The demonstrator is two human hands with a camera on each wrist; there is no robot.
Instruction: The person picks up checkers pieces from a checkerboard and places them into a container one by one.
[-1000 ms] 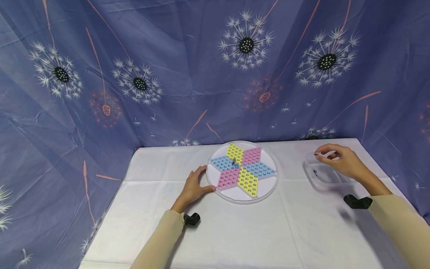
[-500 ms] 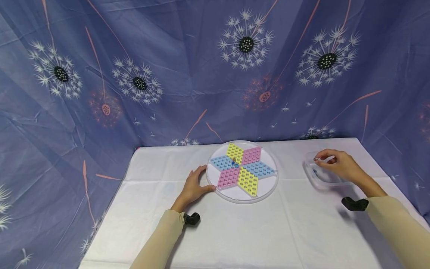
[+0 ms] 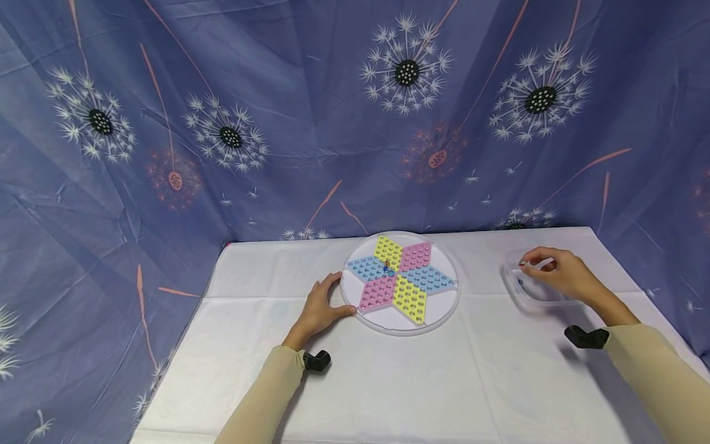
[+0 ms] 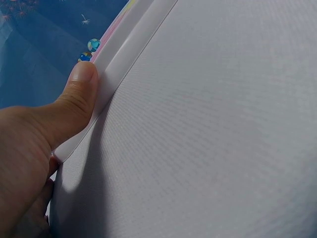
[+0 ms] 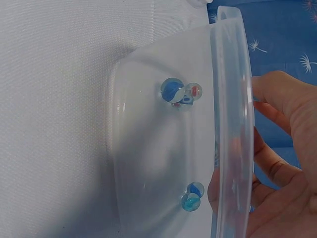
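A round white Chinese checkers board (image 3: 403,324) with a yellow, pink and blue star lies near the table's back edge. A few glass marbles (image 3: 391,273) sit near the star's centre. My left hand (image 3: 318,310) holds the board's left rim, thumb and fingers spread around it; the thumb (image 4: 81,79) rests against the edge. Over a clear plastic box (image 3: 546,303) at the right, my right hand (image 3: 566,271) pinches a small reddish marble (image 3: 522,263) between thumb and forefinger. Several blue, teal and red marbles (image 5: 172,91) lie inside the box.
A white cloth (image 3: 410,382) covers the table. Behind it and to the left hangs a blue curtain (image 3: 310,123) with dandelion print. Black wrist cameras (image 3: 317,362) sit at both cuffs.
My right hand has lowered a little and shifted slightly left over the box, then stayed nearly still, the marble in its fingertips. The left hand and the board have not moved.
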